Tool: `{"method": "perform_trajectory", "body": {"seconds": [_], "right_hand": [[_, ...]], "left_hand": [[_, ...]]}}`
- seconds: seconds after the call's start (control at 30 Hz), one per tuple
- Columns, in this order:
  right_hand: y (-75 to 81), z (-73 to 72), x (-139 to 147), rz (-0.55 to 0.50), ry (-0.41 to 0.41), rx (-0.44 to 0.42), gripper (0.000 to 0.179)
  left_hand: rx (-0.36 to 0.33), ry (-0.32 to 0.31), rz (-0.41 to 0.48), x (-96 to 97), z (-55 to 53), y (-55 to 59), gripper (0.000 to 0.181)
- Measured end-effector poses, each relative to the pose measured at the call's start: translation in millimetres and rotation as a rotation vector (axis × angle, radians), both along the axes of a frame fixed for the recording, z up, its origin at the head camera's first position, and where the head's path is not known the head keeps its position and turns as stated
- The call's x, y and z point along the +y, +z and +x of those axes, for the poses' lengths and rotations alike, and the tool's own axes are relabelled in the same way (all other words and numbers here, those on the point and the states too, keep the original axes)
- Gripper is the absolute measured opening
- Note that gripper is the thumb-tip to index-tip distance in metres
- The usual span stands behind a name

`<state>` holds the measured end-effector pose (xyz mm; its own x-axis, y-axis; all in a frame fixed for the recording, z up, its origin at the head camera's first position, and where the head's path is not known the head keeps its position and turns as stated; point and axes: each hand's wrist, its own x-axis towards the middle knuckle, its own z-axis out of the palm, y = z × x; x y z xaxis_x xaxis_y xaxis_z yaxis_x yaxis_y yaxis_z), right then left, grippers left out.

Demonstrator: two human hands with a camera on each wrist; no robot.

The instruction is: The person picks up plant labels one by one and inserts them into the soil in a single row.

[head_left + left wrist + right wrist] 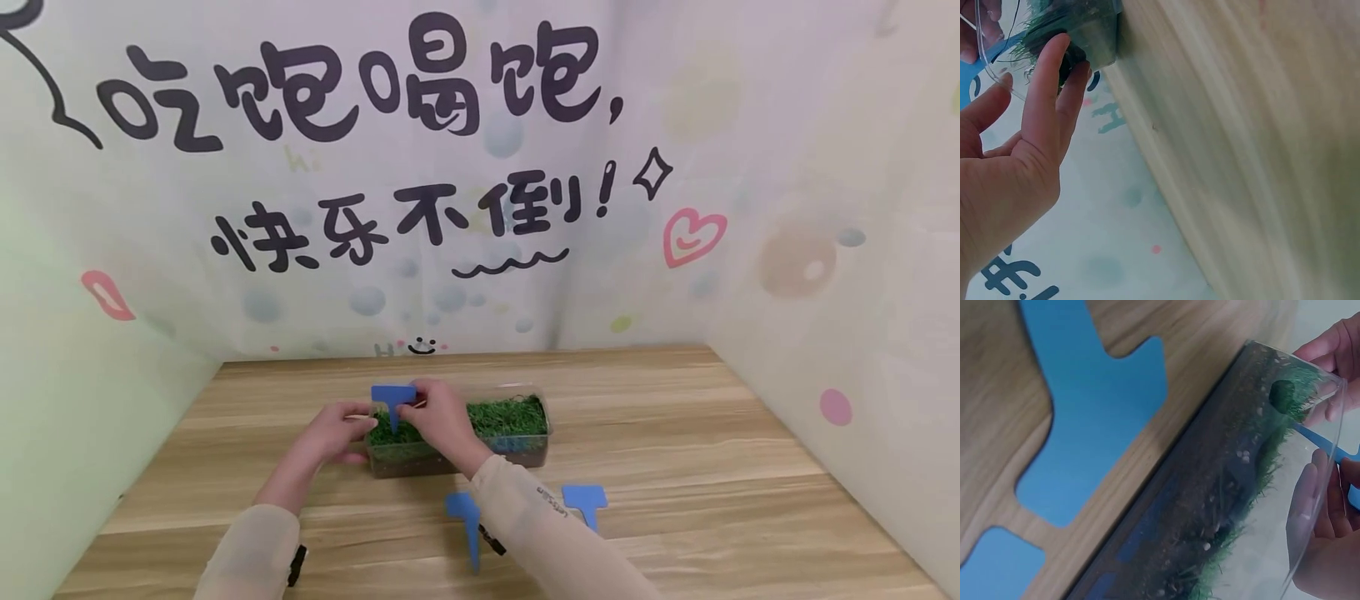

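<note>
A blue T-shaped plant label [384, 395] stands upright at the left end of a clear plastic box [401, 467]. My right hand [444, 421] pinches it between thumb and fingers, its narrow stem pointing down into green artificial grass [506, 415]. In the right wrist view the stem [1313, 439] meets the grass near the box's far end. My left hand [337, 432] touches the box's left end. The left wrist view shows its fingers [1050, 81] fairly straight against the end wall and the thumb near the rim. Dark soil shows through the wall under the grass.
Two more blue plant labels lie on the wooden table [712, 492] in front of the box: one label [471, 517] beside my right sleeve, another label [585, 498] further right, its stem partly hidden by the sleeve. A printed white cloth [360, 317] hangs behind the table.
</note>
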<state>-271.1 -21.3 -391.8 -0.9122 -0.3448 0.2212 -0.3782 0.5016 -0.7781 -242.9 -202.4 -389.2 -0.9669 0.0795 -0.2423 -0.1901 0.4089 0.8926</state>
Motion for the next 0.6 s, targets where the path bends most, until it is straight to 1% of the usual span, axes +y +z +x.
{"method": "perform_trajectory", "body": {"seconds": [0.1,0.23,0.33,0.43,0.6], "right_hand": [[-2.4,-2.2,-2.6,0.026,-0.013,0.01,0.006],[-5.0,-4.4,-6.1,0.071,-0.031,0.015,0.014],[-6.3,-5.4,-8.2,0.105,-0.039,0.012,0.016],[-6.7,-5.9,-9.7,0.132,-0.041,0.017,0.013],[-7.8,-5.8,-10.9,0.149,-0.039,0.018,0.016]], "left_hand": [[-0.015,-0.007,0.037,-1.1,1.0,-1.7,0.049],[-0.025,-0.008,0.06,-2.9,1.5,-3.0,0.051],[-0.031,-0.01,0.073,-3.6,1.3,-4.2,0.053],[-0.032,-0.002,0.086,-3.8,1.1,-5.1,0.053],[-0.03,0.0,0.088,-4.3,1.3,-5.6,0.053]]}}
